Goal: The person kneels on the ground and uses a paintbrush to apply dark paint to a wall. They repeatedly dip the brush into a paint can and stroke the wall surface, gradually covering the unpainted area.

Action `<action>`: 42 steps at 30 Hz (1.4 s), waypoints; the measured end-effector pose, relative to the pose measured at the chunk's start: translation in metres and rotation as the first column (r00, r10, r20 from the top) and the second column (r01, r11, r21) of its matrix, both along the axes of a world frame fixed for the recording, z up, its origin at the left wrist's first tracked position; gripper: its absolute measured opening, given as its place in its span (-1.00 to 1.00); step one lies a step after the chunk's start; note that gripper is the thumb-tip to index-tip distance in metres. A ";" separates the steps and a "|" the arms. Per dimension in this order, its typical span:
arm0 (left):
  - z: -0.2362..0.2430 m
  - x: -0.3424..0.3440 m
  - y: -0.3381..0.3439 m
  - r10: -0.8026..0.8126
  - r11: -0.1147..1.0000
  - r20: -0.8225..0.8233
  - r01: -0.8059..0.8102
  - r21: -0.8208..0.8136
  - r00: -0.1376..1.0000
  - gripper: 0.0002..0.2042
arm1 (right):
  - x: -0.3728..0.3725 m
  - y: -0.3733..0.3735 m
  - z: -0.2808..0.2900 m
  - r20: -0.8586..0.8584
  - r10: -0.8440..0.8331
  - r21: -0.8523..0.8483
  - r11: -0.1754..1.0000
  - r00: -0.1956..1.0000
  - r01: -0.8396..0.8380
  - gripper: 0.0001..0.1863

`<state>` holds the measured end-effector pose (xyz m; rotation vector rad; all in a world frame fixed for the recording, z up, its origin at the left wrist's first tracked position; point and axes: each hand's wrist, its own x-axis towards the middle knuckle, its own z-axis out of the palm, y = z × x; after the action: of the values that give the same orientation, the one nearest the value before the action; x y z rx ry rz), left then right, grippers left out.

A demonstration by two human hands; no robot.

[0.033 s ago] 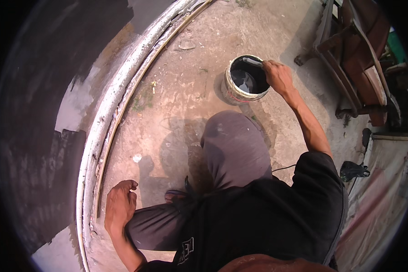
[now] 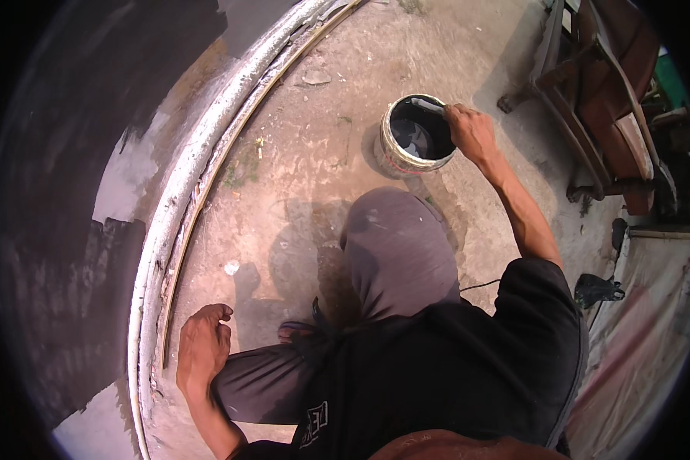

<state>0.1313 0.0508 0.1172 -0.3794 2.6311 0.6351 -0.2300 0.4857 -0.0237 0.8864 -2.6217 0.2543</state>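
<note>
My right hand is closed at the right rim of a round paint bucket. Its fingers meet a pale flat handle lying inside the mouth, whose other end I cannot make out. Dark, glossy paint sits low in the bucket, which stands on the ground beyond my right knee. At my bent left knee, my left hand hangs with fingers loosely curled in, nothing visible in them.
On the left, a wall is partly coated dark, with pale patches left bare. A whitish pipe-like edging curves along its foot. Wooden furniture stands at right, a black plastic bag and pale sheet below it.
</note>
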 end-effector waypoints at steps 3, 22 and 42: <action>-0.002 -0.003 -0.001 0.008 1.000 -0.003 -0.008 -0.010 1.000 -0.74 | 0.003 -0.004 0.005 -0.017 -0.048 -0.074 0.996 0.999 0.047 -0.90; -0.004 0.001 -0.003 0.009 1.000 -0.049 -0.010 -0.017 0.999 -0.77 | -0.010 0.010 0.014 0.049 -0.028 -0.014 1.000 0.998 0.028 -0.90; -0.007 0.004 -0.005 -0.020 1.000 -0.125 0.019 -0.007 0.992 -0.78 | -0.006 0.005 0.025 0.580 -0.042 -0.269 0.933 0.814 0.240 -0.77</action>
<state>0.1354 0.0456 0.1102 -0.3251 2.7531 0.6649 -0.2364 0.4912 0.0010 0.5429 -3.0168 1.0325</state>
